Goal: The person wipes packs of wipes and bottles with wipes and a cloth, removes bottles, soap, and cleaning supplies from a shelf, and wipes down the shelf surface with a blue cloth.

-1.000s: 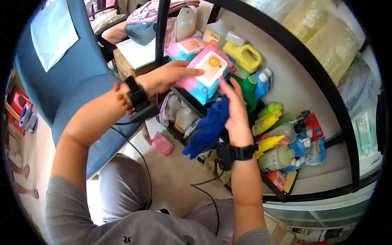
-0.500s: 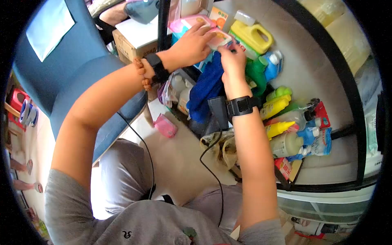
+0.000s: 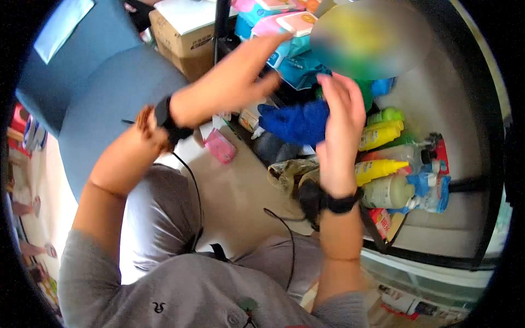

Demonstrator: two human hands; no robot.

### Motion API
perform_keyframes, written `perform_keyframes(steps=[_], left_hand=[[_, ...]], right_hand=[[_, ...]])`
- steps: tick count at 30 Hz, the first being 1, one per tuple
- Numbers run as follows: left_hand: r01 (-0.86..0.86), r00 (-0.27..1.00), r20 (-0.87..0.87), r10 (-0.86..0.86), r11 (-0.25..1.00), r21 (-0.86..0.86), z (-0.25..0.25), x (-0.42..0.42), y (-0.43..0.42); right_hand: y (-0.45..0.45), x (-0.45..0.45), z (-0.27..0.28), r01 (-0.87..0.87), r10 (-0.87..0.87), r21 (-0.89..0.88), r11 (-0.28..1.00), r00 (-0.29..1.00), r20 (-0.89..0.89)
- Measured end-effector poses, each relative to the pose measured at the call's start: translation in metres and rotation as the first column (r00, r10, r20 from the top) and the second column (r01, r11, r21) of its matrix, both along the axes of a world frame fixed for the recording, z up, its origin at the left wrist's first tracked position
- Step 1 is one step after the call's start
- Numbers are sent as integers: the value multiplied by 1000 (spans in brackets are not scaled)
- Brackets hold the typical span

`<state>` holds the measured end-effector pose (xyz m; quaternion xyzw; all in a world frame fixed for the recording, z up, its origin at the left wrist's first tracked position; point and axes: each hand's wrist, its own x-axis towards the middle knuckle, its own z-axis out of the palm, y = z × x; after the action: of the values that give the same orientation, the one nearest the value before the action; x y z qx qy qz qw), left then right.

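Note:
My left hand is raised with its fingers stretched out and the thumb apart, smeared by motion, and holds nothing. It is just in front of the packs of wipes, a pink one and a teal one. My right hand is upright with its fingers extended, beside a crumpled dark blue cloth. The hand overlaps the cloth's right end, and I see no grip on it. Behind the right fingers is a green bottle, partly hidden.
Yellow bottles, a pale green bottle and blue packs crowd the shelf's right side. A pink packet lies on the floor. A blue chair and a cardboard box stand left. Black cables hang near my lap. The upper right is blurred.
Both hands have come away from the packs of wipes and moved apart. My left hand shifted left and down, my right hand right and down. The blue cloth now lies lower and more bunched.

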<state>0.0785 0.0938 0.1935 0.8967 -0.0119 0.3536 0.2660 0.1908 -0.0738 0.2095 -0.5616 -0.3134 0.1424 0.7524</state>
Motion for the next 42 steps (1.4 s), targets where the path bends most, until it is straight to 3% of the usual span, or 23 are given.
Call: perform_keyframes(steps=[2,4,6,8,12,15,16,18,19,20,23,25,28,29,31,32,33,34,35,37,39,41,42], left_hand=[[237,952,-74,-297,867,-438,-11,-34,-50],[220,948,-79,-310,811,-541,-54,-50,-90],[162,910,-213,-356,778,-607,-84,-51,-108],[95,900,-225,-373,672,-734,-107,-48,-120],[-100,959,-247,-143,640,-761,-106,-49,-137],[-25,989,-125,-75,758,-652,-119,-40,-148],[-11,991,-114,-64,830,-557,-124,-38,-152],[35,954,-250,-164,892,-450,-123,-41,-165],[149,894,-333,-299,901,-408,-128,-42,-171],[255,876,-291,-385,881,-399,-137,-43,-178],[349,832,-306,-462,866,-357,-125,-44,-187],[354,840,-291,-457,870,-345,-121,-44,-187],[489,711,-261,-653,726,-484,-131,-45,-180],[462,650,-294,-700,672,-579,-138,-44,-168],[179,764,-345,-545,693,-698,-147,-30,-130],[50,839,-425,-340,826,-562,-145,-23,-100],[-2,904,-403,-145,940,-341,-178,-12,-70],[-97,848,-530,29,990,-101,-215,-5,-43],[-165,769,-598,226,974,155,-253,-4,-23],[38,505,-822,264,944,327,-321,-7,-3],[126,555,-768,319,881,457,-397,-19,6],[203,629,-649,428,716,668,-411,-31,7],[251,568,-708,419,732,634,-431,-33,14]], right_hand=[[-30,-17,-15,47,-49,-34,998,996,-74],[-46,-31,-34,78,-85,-39,996,970,-226],[-53,-36,-62,89,-95,-33,995,967,-237],[-56,-40,-81,139,-155,-82,987,961,-228],[-74,-47,-118,260,-289,-145,955,924,-249],[-97,-59,-169,366,-389,-135,921,841,-375],[-113,-66,-201,281,-358,-271,921,886,-296],[-119,-85,-229,-14,-139,-243,970,786,-602],[-122,-86,-241,-114,-25,-180,977,778,-628],[-123,-85,-255,-212,90,-114,971,758,-646],[-116,-78,-287,-479,425,105,872,632,-649],[-113,-83,-279,-523,487,188,832,524,-699],[-113,-99,-241,-432,376,205,879,361,-854],[-113,-104,-230,-401,339,206,892,296,-893],[-122,-108,-249,-356,356,302,884,94,-930],[-111,-96,-247,-478,497,530,700,-207,-843],[-112,-93,-247,-466,478,521,715,-218,-851],[-115,-92,-248,-458,454,509,729,-233,-860],[-118,-90,-251,-454,463,505,734,-209,-861],[-125,-85,-264,-451,480,495,743,-157,-863],[-136,-87,-278,-429,375,356,830,-42,-926],[-139,-88,-289,-410,301,244,879,78,-951],[-144,-90,-294,-399,271,197,896,139,-952]])
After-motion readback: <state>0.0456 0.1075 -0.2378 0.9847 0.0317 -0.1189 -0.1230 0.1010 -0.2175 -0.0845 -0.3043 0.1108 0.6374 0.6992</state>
